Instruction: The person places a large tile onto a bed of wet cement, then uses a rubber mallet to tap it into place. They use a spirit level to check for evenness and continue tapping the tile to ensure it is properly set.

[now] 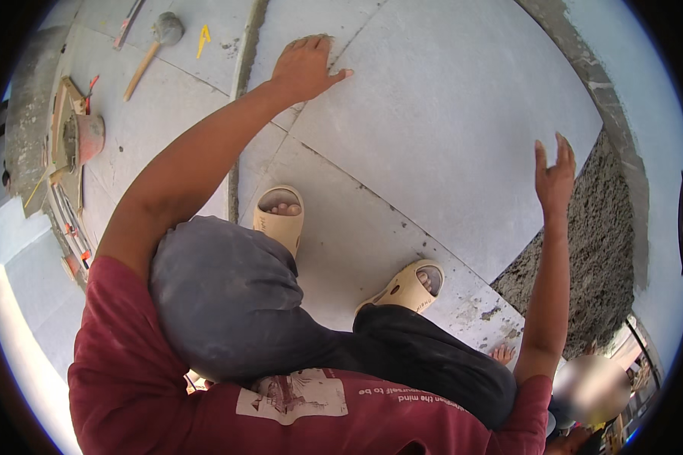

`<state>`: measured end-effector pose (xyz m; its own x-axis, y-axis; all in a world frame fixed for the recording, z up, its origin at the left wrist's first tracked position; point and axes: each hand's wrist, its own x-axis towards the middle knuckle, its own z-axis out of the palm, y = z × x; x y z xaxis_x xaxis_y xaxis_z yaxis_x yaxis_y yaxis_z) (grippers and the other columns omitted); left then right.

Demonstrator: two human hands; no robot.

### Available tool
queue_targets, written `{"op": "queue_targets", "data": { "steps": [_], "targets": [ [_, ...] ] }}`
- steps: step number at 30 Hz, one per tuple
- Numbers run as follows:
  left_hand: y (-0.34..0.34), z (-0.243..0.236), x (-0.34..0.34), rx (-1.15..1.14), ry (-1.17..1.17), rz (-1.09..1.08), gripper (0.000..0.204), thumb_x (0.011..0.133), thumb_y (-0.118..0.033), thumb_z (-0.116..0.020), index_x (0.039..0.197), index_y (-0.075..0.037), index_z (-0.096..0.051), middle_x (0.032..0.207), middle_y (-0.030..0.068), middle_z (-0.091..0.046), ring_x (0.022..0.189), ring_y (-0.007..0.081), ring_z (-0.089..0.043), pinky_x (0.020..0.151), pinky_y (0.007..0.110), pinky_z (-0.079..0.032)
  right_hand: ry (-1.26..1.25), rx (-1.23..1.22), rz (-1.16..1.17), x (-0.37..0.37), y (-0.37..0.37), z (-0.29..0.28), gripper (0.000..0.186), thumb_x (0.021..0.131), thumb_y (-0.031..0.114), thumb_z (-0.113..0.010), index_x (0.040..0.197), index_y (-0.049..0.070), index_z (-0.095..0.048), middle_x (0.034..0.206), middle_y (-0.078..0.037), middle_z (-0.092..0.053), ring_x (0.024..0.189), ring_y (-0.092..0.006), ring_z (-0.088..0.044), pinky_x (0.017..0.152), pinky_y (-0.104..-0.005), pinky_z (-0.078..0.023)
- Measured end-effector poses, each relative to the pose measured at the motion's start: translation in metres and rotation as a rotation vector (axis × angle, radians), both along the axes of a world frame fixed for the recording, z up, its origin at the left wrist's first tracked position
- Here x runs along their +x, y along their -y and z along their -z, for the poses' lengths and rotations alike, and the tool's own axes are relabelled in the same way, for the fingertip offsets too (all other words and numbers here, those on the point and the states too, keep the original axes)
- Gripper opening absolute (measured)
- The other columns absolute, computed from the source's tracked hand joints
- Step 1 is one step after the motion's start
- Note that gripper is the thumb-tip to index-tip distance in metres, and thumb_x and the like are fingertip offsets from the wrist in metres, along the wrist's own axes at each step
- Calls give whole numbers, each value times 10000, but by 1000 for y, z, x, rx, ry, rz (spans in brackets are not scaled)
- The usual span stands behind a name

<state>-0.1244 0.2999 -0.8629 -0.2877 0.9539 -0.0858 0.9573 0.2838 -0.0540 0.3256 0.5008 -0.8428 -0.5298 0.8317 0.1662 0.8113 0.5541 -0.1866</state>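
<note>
My left hand (303, 70) rests with its fingers apart near the upper-left seam of a large light grey tile (448, 106), beside a narrow grout-smeared strip (247, 53). My right hand (554, 176) is near the tile's right edge, fingers raised and apart, holding nothing. Right of and below that edge lies rough wet mortar (599, 243). I crouch on neighbouring tiles (334, 220) in beige slides, with dark crumbs of mortar along the seam below the large tile.
A mallet (162, 39), a yellow plastic piece (203, 39), a reddish bucket (91, 140) and several long tools (70, 224) lie at the left. A pale wall edge (649, 182) curves along the right. Another person (584, 398), partly blurred, is at the lower right, near a bare foot (502, 353).
</note>
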Motion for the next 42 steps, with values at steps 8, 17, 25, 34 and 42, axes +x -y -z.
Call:
{"op": "queue_targets", "data": {
  "steps": [8,17,25,34,42],
  "targets": [
    [14,7,31,-474,-81,147,978,924,-631,-550,1603,-80,-112,1670,136,-110,1534,299,-149,1234,465,-175,97,-37,184,31,43,63,746,996,583,-451,1526,64,-371,1551,-328,-293,1454,-485,-270,1173,-595,-229],
    [30,30,27,-426,-67,225,1014,920,-648,-542,1579,6,-134,1662,181,-102,1537,327,-115,1239,475,-135,227,-124,228,72,97,106,777,1010,581,-341,1592,87,-198,1633,-265,-124,1524,-426,-73,1227,-550,-43],
    [-8,27,36,-151,197,318,985,969,-701,-345,1556,67,-155,1635,271,-83,1536,367,-36,1254,463,-51,264,-195,223,55,92,80,728,1008,451,-454,1543,-1,-257,1600,-299,-187,1499,-464,-141,1202,-591,-112],
    [-8,39,48,-115,340,302,988,965,-703,-315,1568,54,-110,1650,245,-38,1534,381,51,1243,478,50,206,78,-17,-78,-34,-9,667,1025,366,-492,1548,20,-266,1607,-263,-203,1508,-417,-170,1203,-585,-140],
    [-7,37,42,-83,375,309,1009,948,-722,-329,1552,72,-178,1641,254,-104,1538,373,-20,1246,478,19,-178,412,8,-243,-95,-61,676,1054,414,-416,1567,16,-226,1623,-218,-215,1524,-364,-161,1217,-562,-107]
  ]
}}
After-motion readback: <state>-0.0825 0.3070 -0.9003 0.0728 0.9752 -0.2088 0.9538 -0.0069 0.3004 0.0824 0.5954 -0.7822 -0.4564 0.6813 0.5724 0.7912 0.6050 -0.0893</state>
